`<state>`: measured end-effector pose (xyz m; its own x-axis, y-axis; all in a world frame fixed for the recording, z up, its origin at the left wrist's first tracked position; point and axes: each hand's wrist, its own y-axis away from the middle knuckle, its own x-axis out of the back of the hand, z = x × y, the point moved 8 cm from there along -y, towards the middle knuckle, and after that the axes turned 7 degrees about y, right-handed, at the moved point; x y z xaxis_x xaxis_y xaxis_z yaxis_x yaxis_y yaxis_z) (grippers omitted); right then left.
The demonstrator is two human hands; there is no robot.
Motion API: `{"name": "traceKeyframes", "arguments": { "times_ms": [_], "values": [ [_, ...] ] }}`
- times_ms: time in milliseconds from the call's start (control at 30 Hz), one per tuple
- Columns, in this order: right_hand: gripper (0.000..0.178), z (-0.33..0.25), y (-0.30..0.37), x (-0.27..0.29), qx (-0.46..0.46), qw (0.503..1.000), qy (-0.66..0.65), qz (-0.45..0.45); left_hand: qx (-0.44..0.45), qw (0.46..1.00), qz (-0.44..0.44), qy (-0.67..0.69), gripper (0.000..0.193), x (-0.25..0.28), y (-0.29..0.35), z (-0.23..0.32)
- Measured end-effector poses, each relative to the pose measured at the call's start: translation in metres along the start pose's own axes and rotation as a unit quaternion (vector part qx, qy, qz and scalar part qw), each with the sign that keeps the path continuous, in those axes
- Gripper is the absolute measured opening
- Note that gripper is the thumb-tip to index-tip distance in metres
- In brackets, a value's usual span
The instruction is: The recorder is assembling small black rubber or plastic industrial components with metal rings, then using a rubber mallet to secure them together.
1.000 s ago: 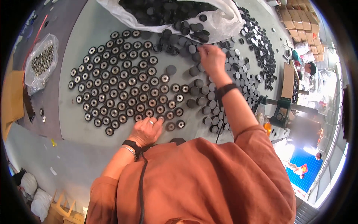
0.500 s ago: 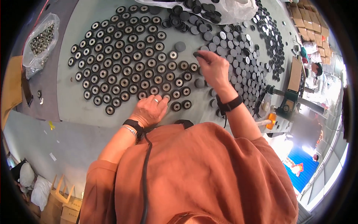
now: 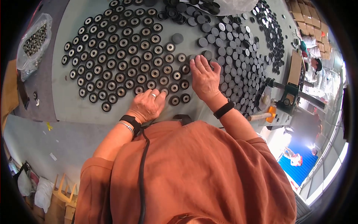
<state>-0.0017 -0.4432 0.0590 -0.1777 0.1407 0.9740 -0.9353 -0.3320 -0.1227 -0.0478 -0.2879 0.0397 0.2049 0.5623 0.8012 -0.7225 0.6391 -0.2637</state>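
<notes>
Many small black wheels with metal bearings in their centres lie flat in loose rows on the grey-green table. My left hand is closed at the near edge of these rows, thumb and forefinger on one black wheel. To the right, my right hand is open, fingers stretched out and thumb apart. Its fingertips reach the border between the wheels and a spread of round grey-black caps. What lies under its palm is hidden. A lone cap sits beyond the fingertips.
A clear bag of small metal parts lies at the far left. More black caps spill from a white plastic bag at the back. On the right stand a green bench press and an orange-headed mallet. Cardboard boxes are stacked beyond.
My right hand has come nearer and slightly left, opening from a pinch on a small dark piece. My left hand stays at the near wheels. The whole view has shifted slightly.
</notes>
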Motion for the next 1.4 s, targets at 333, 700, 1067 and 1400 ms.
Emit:
{"name": "traceKeyframes", "arguments": {
  "times_ms": [333, 700, 1067, 1400],
  "values": [
    [0.042, -0.001, -0.012, -0.003, 0.091, 0.991, 0.019, -0.094, -0.004, 1.000, -0.008, -0.015, 0.028, 0.005, -0.006, 0.001],
    [0.021, 0.136, -0.126, -0.018, -0.273, 0.945, -0.178, -0.019, -0.001, 1.000, 0.005, 0.010, 0.026, 0.008, -0.002, 0.002],
    [0.022, 0.116, -0.159, 0.014, -0.165, 0.980, -0.082, 0.072, 0.001, 1.000, 0.011, 0.009, 0.028, 0.004, -0.002, -0.003],
    [0.018, 0.005, -0.037, 0.020, -0.082, 0.964, -0.240, 0.086, 0.001, 1.000, 0.001, 0.012, 0.026, 0.002, 0.001, -0.002]
  ]
}}
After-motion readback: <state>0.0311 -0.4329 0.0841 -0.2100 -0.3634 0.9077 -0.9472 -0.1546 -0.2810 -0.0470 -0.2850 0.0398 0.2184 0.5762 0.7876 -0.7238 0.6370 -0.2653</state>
